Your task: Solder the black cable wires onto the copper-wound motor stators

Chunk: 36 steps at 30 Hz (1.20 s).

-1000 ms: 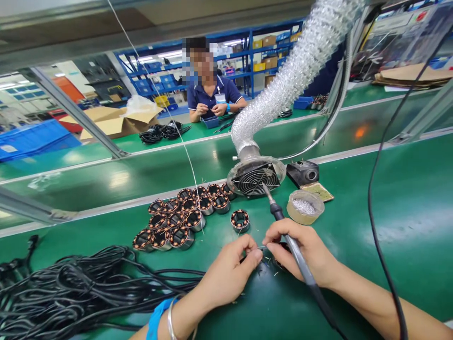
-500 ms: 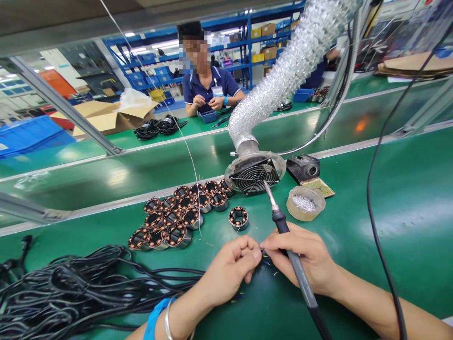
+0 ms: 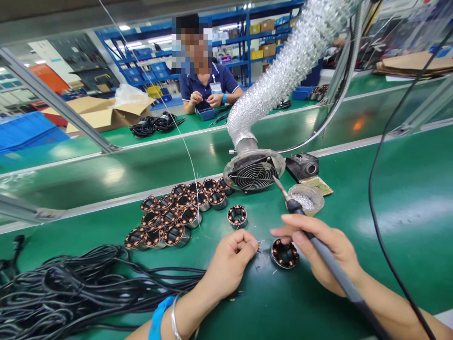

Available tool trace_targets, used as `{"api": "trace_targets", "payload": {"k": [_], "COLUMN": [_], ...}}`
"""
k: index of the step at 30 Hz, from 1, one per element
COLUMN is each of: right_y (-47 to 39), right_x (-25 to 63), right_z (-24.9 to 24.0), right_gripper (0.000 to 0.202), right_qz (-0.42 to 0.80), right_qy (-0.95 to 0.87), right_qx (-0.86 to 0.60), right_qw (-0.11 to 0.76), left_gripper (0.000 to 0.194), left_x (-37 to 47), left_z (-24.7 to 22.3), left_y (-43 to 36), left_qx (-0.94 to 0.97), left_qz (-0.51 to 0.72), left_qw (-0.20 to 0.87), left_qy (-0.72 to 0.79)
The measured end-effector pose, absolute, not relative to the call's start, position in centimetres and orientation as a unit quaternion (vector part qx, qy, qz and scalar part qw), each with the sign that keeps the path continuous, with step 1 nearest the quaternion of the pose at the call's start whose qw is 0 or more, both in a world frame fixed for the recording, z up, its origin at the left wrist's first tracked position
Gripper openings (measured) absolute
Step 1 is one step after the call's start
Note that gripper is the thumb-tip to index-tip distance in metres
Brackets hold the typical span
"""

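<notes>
My right hand (image 3: 323, 250) is wrapped round a soldering iron (image 3: 327, 259), its metal tip pointing up and away, in front of the fan grille. The index finger stretches out over a motor stator (image 3: 285, 255) with copper windings, which lies on the green bench; whether it touches the ring I cannot tell. My left hand (image 3: 233, 259) is closed in a pinch to the left of that stator. Thin coloured wire ends (image 3: 260, 246) stick out at its fingertips. Another stator (image 3: 237, 217) sits alone just beyond my left hand.
Several stators (image 3: 166, 217) are grouped at the left. Black cables (image 3: 88, 288) lie heaped in front of them. A fume extractor (image 3: 255, 172), a tub of silvery bits (image 3: 306, 200) and an iron stand (image 3: 302, 167) are at the back. Solder wire (image 3: 187, 151) hangs down. A co-worker (image 3: 208, 87) sits opposite.
My right hand has moved right, away from my left hand, with the soldering iron tilting further. The stator between my hands now shows. My left hand stays pinched, slightly left of before.
</notes>
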State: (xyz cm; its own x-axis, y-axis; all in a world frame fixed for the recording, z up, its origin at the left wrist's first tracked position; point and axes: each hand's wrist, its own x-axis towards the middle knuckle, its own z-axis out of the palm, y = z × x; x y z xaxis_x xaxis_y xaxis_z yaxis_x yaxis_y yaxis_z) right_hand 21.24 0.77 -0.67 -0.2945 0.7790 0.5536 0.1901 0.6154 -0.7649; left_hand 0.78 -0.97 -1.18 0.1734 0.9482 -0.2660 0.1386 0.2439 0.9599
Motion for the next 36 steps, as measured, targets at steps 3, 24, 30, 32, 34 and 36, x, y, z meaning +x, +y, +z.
{"api": "trace_targets", "payload": {"k": [3, 24, 30, 32, 34, 36], "right_y": [0.4, -1.7, -1.7, -1.5, -1.4, -1.2], "right_x": [22.9, 22.6, 22.6, 22.7, 22.7, 22.7], "right_z": [-0.1, -0.4, -0.6, -0.8, -0.8, -0.6], "right_gripper": [0.052, 0.008, 0.009, 0.010, 0.011, 0.013], "right_qz": [0.236, 0.261, 0.269, 0.261, 0.250, 0.238], "right_qy": [-0.771, -0.641, -0.651, -0.668, -0.686, -0.700], "right_qx": [-0.330, -0.516, -0.505, -0.491, -0.474, -0.460], "right_qw": [0.491, 0.505, 0.500, 0.494, 0.492, 0.492], "left_gripper": [0.026, 0.026, 0.025, 0.025, 0.025, 0.025], "left_x": [0.7, 0.8, 0.9, 1.0, 1.0, 1.1], "left_z": [-1.5, -2.3, -2.3, -2.3, -2.2, -2.1], "left_y": [-0.9, -2.0, -1.9, -1.9, -1.8, -1.8], "left_qx": [0.521, 0.584, 0.590, 0.592, 0.592, 0.591], "left_qz": [0.344, 0.352, 0.345, 0.342, 0.340, 0.338], "left_qw": [0.559, 0.467, 0.459, 0.461, 0.462, 0.460], "left_qy": [0.546, 0.562, 0.567, 0.567, 0.567, 0.569]}}
